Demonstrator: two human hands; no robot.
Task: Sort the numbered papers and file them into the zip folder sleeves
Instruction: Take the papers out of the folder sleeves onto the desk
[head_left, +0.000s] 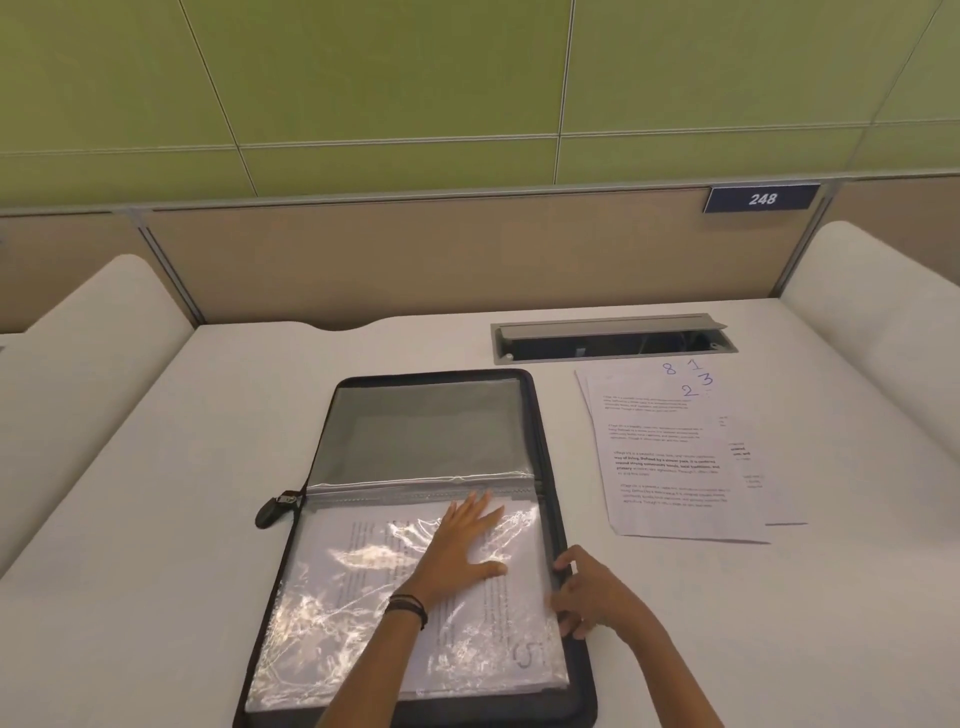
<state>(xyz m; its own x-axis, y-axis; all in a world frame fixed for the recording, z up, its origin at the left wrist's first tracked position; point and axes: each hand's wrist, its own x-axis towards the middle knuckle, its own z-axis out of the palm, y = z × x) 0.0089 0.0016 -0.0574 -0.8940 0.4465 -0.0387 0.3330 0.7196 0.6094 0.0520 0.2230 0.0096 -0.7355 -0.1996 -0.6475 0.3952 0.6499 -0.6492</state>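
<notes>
Folder (581, 686) lies open on the desk (156, 519), zip pull (270, 512) hanging off its left rim. The clear sleeve (337, 597) in its near half holds sheet 5 (527, 654). It looks thin, slick and crinkly, so it is best flattened and taken by an edge. Left hand (462, 545) presses flat on it, fingers spread. Right hand (592, 592) curls at the folder's right rim; whether it pinches the sleeve I cannot tell. Loose papers (670, 467), light and floppy, lie fanned well right. The desk is smooth and white, with a cable hatch (613, 338), a beige partition (415, 260) and a green wall (363, 78) behind.
</notes>
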